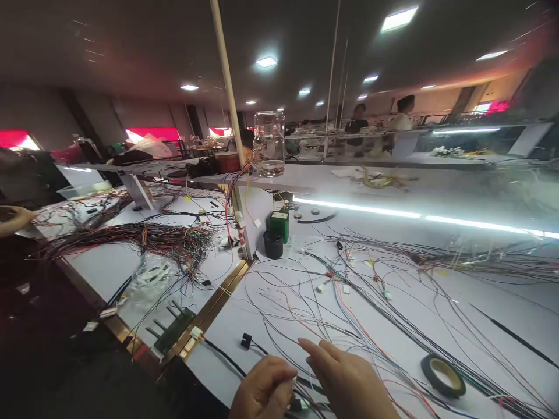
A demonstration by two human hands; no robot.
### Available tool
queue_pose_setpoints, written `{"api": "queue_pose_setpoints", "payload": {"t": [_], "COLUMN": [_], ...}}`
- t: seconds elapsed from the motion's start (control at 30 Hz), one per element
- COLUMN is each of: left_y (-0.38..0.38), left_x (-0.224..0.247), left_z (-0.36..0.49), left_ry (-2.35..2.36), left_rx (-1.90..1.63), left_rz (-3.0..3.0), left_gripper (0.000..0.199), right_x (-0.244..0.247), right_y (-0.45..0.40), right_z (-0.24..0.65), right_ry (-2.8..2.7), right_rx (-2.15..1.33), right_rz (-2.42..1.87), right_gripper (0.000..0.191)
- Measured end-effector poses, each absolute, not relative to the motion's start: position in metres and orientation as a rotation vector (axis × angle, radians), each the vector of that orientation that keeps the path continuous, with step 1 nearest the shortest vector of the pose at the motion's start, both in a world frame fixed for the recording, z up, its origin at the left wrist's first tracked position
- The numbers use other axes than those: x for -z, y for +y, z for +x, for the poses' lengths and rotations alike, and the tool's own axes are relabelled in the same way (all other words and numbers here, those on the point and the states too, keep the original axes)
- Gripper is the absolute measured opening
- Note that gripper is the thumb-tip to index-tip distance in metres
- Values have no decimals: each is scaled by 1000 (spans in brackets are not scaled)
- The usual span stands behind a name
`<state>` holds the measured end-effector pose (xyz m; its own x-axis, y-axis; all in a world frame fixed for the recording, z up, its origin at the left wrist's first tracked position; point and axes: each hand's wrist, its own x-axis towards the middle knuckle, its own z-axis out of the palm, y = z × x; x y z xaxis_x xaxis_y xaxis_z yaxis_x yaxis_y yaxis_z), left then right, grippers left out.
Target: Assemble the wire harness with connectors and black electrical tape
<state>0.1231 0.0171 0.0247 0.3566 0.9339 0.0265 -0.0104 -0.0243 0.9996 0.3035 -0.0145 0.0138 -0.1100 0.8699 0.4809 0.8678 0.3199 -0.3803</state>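
My left hand (264,389) is at the bottom centre, its fingers curled together over thin wires and a small connector; what it grips is mostly hidden. Just to its right, my right hand (347,378) reaches over the wires with its fingers extended, and nothing shows in it. A black connector (247,341) on a dark cable lies on the white table (231,364) beyond my left hand. Long thin wires (371,317) in several colours run across the table past both hands. A roll of dark tape (443,376) lies to the right of my right hand.
A black cup (273,244) and a green box (279,226) stand by the divider. A glass jar (269,145) sits on the shelf (314,177) above a light strip. Wire bundles (161,235) cover the left table. Another person's hand (17,220) shows at far left.
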Motion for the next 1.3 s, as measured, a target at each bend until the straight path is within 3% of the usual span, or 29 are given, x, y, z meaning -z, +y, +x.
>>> {"api": "queue_pose_setpoints", "payload": {"t": [0.17, 0.57, 0.77, 1.0, 1.3], "left_y": [15, 5, 10, 7, 2], "left_x": [-31, -36, -33, -23, -19], "left_z": [126, 127, 126, 132, 133], "left_ry": [924, 1000, 997, 879, 866], "left_rx": [-920, -808, -743, -756, -780], "left_rz": [1520, 1552, 1263, 663, 700], "left_gripper": [19, 15, 24, 32, 29], "right_x": [-8, -8, -20, -19, -25], "right_y": [-17, -30, -32, -31, -37], "right_z": [302, 298, 297, 300, 296], "right_ry": [-2164, -2265, -2043, -1918, -2001], "right_rx": [232, 44, -155, -211, -101], "right_rz": [-1525, -1556, -1404, -1411, -1508], "right_gripper": [41, 55, 17, 17, 20]}}
